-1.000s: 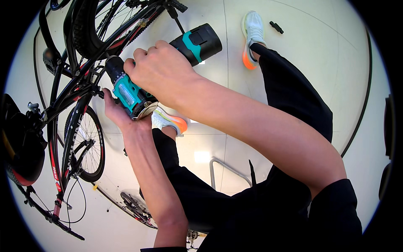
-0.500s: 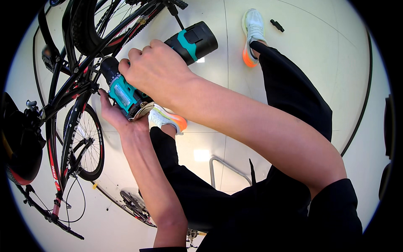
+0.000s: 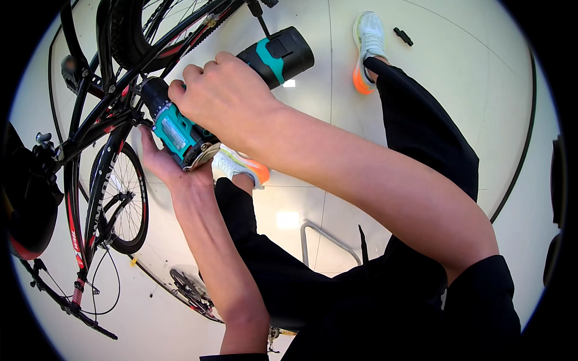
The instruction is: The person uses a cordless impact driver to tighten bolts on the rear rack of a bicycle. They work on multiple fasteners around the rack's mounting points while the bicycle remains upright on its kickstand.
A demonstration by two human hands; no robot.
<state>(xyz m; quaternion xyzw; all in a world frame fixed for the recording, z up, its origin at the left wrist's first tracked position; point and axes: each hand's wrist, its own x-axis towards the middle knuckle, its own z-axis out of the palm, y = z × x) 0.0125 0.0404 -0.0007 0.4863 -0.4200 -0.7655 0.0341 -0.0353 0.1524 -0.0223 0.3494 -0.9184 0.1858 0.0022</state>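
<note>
A teal and black cordless drill (image 3: 176,133) lies slantwise before me, its chuck end against the black and red bicycle (image 3: 108,171) at the left. The tip is hidden among the frame parts. My right hand (image 3: 226,96) is closed round the drill's grip, with the battery end jutting out at the upper right. From below, my left hand (image 3: 161,163) holds the rear of the drill's body against its palm. Its thumb reaches up alongside the body near the frame, and its other fingers are mostly hidden behind the drill.
A bicycle wheel (image 3: 143,222) stands beyond the frame. A handlebar (image 3: 90,320) sticks out at the lower left, near a dark saddle-like shape (image 3: 33,210). On the pale tiled floor lie a small black part (image 3: 403,37) and a bent metal tube (image 3: 304,246). My shoes (image 3: 370,42) are spread apart.
The view has shifted slightly, so the floor and bicycle sit a little differently in it. Both hands keep the same hold on the drill, which stays against the bicycle.
</note>
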